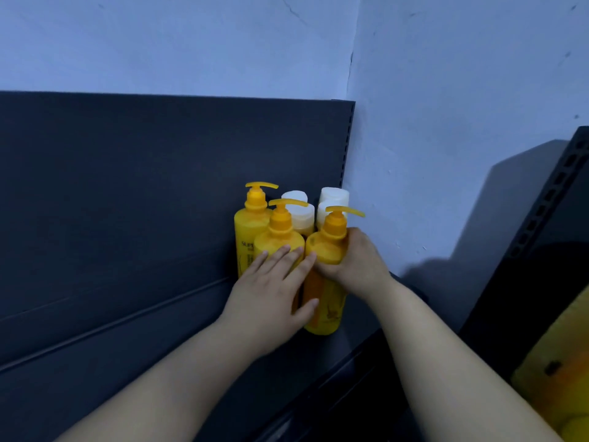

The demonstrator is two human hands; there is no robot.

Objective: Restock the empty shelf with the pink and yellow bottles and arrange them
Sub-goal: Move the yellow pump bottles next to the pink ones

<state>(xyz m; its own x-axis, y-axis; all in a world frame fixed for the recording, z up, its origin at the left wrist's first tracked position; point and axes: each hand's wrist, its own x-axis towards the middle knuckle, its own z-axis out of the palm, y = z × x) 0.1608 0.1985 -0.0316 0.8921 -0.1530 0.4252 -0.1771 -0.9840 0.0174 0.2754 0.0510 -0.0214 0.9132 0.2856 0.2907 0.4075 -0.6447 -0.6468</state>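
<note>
2 hands [318, 275], 3 yellow pump bottles [325, 282], 4 white caps [298, 215]

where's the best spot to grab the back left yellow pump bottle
Grip the back-left yellow plastic pump bottle at its shoulder, below the pump collar, coming from the open left side. It stands upright; the left hand and another yellow pump bottle block its front and right.

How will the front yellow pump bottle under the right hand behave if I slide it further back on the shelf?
The front pump bottle is tall on a narrow base, so a high push probably tips it; push low. Its smooth plastic likely slides easily on the shelf. The right hand wraps its shoulder, so it seems rigid.
</note>
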